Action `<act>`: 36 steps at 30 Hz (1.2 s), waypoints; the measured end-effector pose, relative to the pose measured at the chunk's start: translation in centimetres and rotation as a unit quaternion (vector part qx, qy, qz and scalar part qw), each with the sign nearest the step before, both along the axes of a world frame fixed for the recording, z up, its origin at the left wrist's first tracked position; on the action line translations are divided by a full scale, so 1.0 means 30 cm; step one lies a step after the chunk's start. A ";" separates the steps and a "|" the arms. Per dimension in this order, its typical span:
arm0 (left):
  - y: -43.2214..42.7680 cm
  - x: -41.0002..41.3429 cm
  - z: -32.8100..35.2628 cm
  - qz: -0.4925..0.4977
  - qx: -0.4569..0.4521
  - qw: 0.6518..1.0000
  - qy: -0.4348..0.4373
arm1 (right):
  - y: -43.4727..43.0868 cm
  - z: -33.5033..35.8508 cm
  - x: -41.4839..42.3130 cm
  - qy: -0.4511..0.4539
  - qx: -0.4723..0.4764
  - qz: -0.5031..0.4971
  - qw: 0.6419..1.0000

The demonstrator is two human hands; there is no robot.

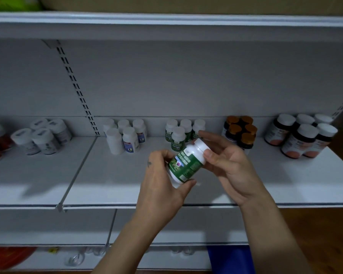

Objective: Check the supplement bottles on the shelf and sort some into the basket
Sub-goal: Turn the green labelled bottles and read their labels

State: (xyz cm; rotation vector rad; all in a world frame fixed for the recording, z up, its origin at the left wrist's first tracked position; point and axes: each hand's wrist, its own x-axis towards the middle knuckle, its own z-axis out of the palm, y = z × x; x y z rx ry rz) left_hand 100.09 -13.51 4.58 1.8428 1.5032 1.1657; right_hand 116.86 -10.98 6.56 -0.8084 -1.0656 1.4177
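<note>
White shelf [38,175]; left hand [160,186] at bottle [186,165] base, right hand [230,167] near cap [201,144].

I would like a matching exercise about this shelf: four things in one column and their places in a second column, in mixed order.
Things
1. tilted green-label bottle
2. gold-capped bottles
3. dark bottles with white caps
4. white bottles with blue labels

Places
A. far right of the shelf
B. just left of the standing green-label group
C. held between the left hand and the right hand
D. just right of the standing green-label group

Pairs: 1-C, 2-D, 3-A, 4-B
</note>
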 end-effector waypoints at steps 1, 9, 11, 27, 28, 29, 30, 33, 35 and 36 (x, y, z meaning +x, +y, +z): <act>0.001 0.001 -0.002 -0.009 0.006 1.000 0.006 | 0.001 0.005 -0.002 -0.013 -0.005 -0.019 1.000; 0.020 0.009 -0.019 -0.053 0.008 0.997 0.051 | 0.006 0.017 -0.024 -0.110 -0.030 -0.103 0.988; 0.023 0.007 -0.023 -0.061 -0.007 0.998 0.020 | 0.012 0.012 -0.013 -0.106 -0.025 -0.079 0.991; 0.014 0.000 -0.018 -0.165 -0.104 0.977 -0.086 | 0.021 0.005 0.004 -0.026 -0.004 0.015 1.000; 0.015 0.002 -0.021 -0.161 -0.107 0.979 -0.064 | 0.018 0.006 -0.002 -0.046 -0.003 0.000 0.999; 0.018 0.005 -0.027 -0.154 -0.104 0.982 -0.041 | 0.017 0.008 -0.008 -0.071 -0.005 -0.023 0.997; 0.020 0.008 -0.034 -0.146 -0.098 0.984 -0.023 | 0.015 0.011 -0.017 -0.095 -0.011 -0.049 0.994; 0.029 0.025 -0.050 -0.123 -0.096 0.988 -0.001 | 0.004 0.009 -0.047 -0.141 -0.025 -0.118 0.983; 0.036 0.034 -0.057 -0.102 -0.100 0.990 -0.006 | -0.005 0.006 -0.072 -0.172 -0.023 -0.142 0.975; 0.038 0.036 -0.057 -0.091 -0.101 0.991 -0.014 | -0.008 0.005 -0.080 -0.188 -0.016 -0.142 0.972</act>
